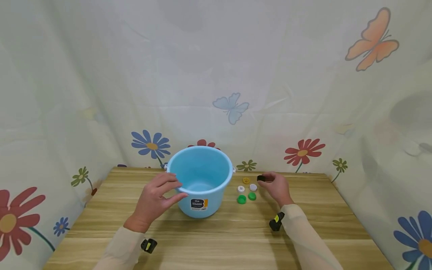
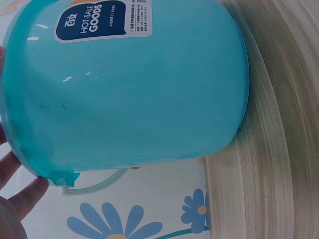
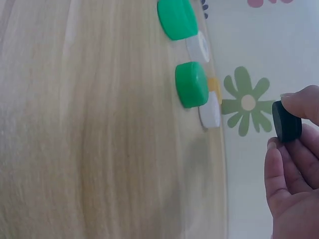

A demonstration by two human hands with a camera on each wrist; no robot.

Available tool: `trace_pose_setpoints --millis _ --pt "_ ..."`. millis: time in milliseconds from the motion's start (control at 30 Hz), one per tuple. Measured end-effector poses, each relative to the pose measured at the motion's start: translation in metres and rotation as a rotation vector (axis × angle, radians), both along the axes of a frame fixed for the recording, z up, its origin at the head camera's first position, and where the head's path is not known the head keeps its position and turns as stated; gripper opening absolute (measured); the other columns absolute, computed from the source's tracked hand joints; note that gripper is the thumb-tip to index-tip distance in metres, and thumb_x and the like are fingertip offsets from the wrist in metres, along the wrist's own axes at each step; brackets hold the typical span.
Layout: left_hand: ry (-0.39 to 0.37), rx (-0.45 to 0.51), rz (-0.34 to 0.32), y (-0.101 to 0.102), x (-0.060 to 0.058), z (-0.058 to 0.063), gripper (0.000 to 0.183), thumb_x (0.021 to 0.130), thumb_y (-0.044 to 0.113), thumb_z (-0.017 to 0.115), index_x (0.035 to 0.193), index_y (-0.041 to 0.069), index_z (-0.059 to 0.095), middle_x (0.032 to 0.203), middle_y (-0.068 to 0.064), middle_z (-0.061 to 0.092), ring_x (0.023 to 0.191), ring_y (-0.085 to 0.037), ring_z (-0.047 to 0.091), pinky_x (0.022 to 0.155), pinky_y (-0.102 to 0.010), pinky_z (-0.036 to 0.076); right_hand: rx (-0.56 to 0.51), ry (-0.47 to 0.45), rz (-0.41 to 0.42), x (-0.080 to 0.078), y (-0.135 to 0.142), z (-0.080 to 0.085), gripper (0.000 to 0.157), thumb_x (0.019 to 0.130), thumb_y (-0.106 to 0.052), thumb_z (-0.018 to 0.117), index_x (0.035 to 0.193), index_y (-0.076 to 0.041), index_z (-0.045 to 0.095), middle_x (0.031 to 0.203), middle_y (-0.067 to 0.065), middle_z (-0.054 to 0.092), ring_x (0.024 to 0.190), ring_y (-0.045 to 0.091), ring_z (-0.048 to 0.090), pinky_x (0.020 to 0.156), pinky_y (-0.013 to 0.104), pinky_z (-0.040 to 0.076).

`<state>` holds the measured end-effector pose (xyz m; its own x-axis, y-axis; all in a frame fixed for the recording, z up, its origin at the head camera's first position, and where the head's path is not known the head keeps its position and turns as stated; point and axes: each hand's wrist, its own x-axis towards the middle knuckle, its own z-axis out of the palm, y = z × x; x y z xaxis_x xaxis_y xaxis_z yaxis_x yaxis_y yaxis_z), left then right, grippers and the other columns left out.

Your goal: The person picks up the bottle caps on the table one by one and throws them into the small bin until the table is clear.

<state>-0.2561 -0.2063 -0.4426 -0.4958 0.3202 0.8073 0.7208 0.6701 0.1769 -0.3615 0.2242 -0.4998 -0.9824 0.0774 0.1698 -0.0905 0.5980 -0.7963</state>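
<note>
A light blue plastic bucket (image 1: 201, 204) stands upright on the table, a dark label on its front. My left hand (image 1: 156, 198) holds the bucket's rim at its near left side; in the left wrist view its fingers (image 2: 31, 195) touch the rim beside the handle mount. My right hand (image 1: 277, 187) pinches a black bottle cap (image 3: 286, 122) between thumb and fingers, above the table's far side. Left of that hand lie two green caps (image 1: 252, 196), two white caps (image 1: 253, 187) and a yellow cap (image 1: 246, 180).
The wood-grain table (image 1: 209, 247) runs back to a hanging curtain (image 1: 189, 75) printed with flowers and butterflies, which also encloses both sides. A pale bucket handle (image 2: 99, 185) shows behind the bucket. Black cameras are strapped to both wrists.
</note>
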Motion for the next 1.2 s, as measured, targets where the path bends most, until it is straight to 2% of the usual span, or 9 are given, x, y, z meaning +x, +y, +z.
trace_pose_setpoints --millis 233,567,833,1200 --pt "0.003 -0.002 0.001 0.0 0.0 0.0 0.039 0.064 0.026 0.097 0.097 0.012 0.079 0.102 -0.002 0.075 0.106 -0.025 0.069 0.093 -0.053 0.061 -0.032 0.02 0.025 0.003 -0.003 0.008 0.04 0.089 -0.022 0.081 0.123 -0.005 0.07 0.12 0.018 0.072 0.11 0.032 0.07 0.093 0.044 0.062" --pt "0.001 -0.002 0.002 0.0 0.0 0.001 0.04 0.064 0.026 0.097 0.097 0.013 0.079 0.103 0.0 0.074 0.107 -0.024 0.069 0.094 -0.051 0.061 -0.063 0.068 0.082 0.01 -0.013 0.026 0.039 0.087 -0.024 0.083 0.12 -0.006 0.073 0.116 0.016 0.074 0.105 0.03 0.072 0.089 0.043 0.064" --pt "0.006 -0.001 -0.008 0.0 0.0 0.0 0.039 0.064 0.025 0.097 0.096 0.012 0.079 0.101 -0.002 0.074 0.105 -0.024 0.069 0.092 -0.053 0.061 -0.096 0.078 0.128 0.016 -0.022 0.038 0.036 0.087 -0.022 0.084 0.119 -0.009 0.073 0.115 0.014 0.075 0.102 0.025 0.073 0.086 0.031 0.064" --pt "0.003 -0.002 -0.005 -0.001 -0.001 0.0 0.04 0.063 0.025 0.097 0.097 0.014 0.079 0.102 -0.001 0.075 0.106 -0.023 0.069 0.093 -0.052 0.061 -0.117 0.089 0.179 0.025 -0.032 0.055 0.039 0.088 -0.027 0.083 0.121 -0.009 0.072 0.118 0.014 0.074 0.105 0.025 0.073 0.09 0.03 0.063"
